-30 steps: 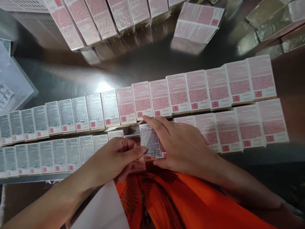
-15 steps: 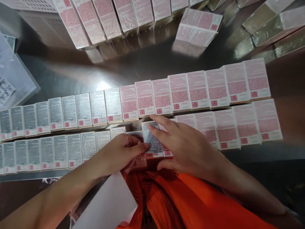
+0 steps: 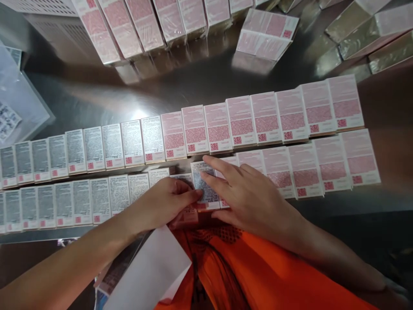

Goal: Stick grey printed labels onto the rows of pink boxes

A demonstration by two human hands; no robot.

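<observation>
Lengthwise away from me, the label [image 3: 210, 194] lies between my left hand [image 3: 166, 199], thumb touching it, grip hidden, and my spread right hand [image 3: 250, 196].

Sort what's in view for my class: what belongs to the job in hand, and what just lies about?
In the job, seemingly:
left hand, thumb at a black-print label
right hand, fingers spread over that label
front row of boxes
back row of boxes

Apparently just lying about:
film-wrapped packs
lone pack
perforated white basket
plastic sheet at left
</observation>
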